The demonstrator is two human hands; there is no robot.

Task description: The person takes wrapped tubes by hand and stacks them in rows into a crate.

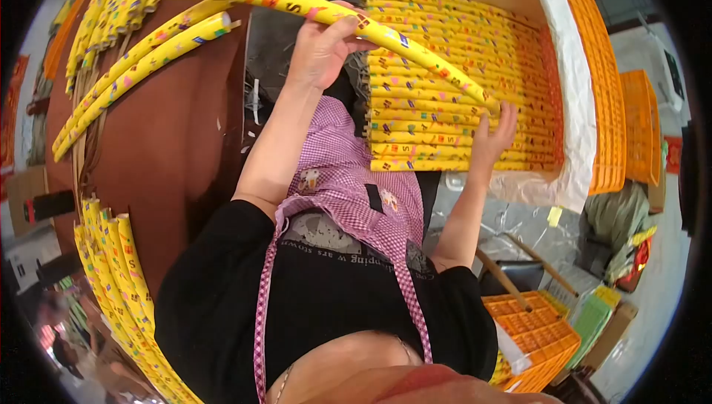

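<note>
While left fingers (341,29) clasp yellow tube (311,12) midway, right fingers (507,118) touch end.

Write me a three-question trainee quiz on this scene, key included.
1. True or false: the left hand holds a patterned yellow tube.
2. Multiple choice: what colour is the crate beside the stacked tubes? A: blue. B: orange. C: black.
3. Fill in the blank: one end of the patterned yellow tube is at the person's ____ hand.

Key:
1. True.
2. B, orange.
3. Right: the right hand is at that end, above the stacked tubes.
</note>
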